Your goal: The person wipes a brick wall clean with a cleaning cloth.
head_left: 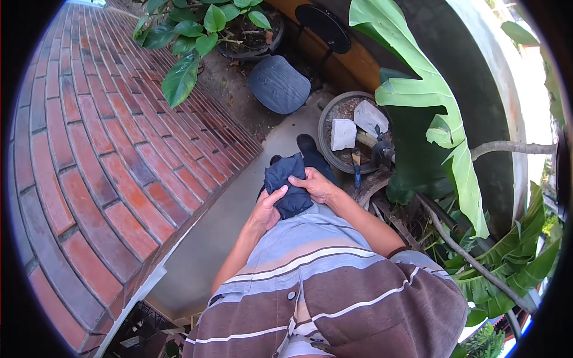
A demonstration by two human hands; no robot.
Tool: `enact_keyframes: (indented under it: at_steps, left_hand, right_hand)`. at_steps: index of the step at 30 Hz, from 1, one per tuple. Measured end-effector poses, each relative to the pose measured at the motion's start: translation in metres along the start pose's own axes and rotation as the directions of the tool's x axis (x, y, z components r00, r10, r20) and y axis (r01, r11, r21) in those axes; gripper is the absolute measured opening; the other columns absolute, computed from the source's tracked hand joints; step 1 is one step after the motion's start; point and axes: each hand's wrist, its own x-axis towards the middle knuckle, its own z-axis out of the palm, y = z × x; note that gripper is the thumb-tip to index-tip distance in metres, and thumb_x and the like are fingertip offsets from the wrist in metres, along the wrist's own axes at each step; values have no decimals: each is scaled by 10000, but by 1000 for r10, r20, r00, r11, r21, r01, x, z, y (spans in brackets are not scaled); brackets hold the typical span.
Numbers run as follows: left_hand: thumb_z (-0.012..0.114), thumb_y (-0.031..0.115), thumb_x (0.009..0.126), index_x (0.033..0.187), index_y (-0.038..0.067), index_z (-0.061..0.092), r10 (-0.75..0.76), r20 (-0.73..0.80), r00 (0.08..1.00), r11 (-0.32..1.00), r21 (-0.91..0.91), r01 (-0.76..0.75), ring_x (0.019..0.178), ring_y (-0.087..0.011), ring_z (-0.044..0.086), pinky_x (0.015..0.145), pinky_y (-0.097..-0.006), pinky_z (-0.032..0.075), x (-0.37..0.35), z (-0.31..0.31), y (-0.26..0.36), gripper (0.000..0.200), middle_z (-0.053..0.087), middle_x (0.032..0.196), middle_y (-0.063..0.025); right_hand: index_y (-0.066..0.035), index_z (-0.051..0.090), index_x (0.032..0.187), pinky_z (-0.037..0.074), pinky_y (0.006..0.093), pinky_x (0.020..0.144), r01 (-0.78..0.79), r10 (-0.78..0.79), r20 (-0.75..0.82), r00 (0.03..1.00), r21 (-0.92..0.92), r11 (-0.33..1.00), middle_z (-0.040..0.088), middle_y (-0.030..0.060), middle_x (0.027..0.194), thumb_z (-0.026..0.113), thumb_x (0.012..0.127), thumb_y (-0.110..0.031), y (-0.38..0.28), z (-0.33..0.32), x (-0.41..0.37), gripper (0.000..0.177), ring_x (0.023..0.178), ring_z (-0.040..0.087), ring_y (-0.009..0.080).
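Note:
In front of my waist I hold a crumpled dark navy cloth (282, 173) with both hands. My left hand (268, 209) is closed on its lower left part, the thumb lying on top. My right hand (315, 184) pinches it from the right side, thumb pressed near the middle. The two thumbs are close together. The cloth looks bunched or folded in layers, and the fingers beneath it are partly hidden.
A red brick wall (101, 173) rises on the left. Ahead stand a dark stool (279, 85) and a round planter (325, 134) holding pale blocks (343, 134) and a blue-handled tool (357, 170). Large leaves (441, 101) and branches hang on the right.

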Motion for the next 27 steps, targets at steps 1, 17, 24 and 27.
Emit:
enact_keyframes:
  at_steps: [1,17,24,27]
  left_hand:
    - [608,134,923,1390,41,419,25,-10,1000,1000,-13,-25,1109,-227,612,966,-413,516,1,5,0,512,585,1256,-120]
    - [527,18,939,1283,-49,514,972,-58,229,190,769,-610,1101,-278,621,914,-395,520,-106,5,54,351,613,1209,-236]
    - [392,94,868,1231,-47,485,416,664,-621,-880,468,-89,955,-435,583,760,-501,531,-193,20,114,401,591,1086,-251]
    - [378,138,876,1248,-29,466,375,693,-616,-889,457,-28,967,-434,584,745,-500,532,-195,15,124,417,580,1102,-252]
  right_hand:
    - [10,611,1171,542,324,886,-10,10,-5,1000,-6,1000,693,89,1074,675,917,-149,-4,-1,1,307,959,669,163]
    - [6,581,1115,586,407,809,320,-308,-618,723,-96,943,677,133,1025,591,945,-62,-81,-38,19,184,895,687,257]
    - [30,547,1121,592,434,804,335,-284,-587,758,-23,942,667,163,1023,570,950,-55,-59,-34,33,193,884,688,285]
    - [32,571,1096,590,404,783,317,-291,-510,809,-38,948,676,143,1002,652,916,-92,-55,0,36,233,869,688,254]
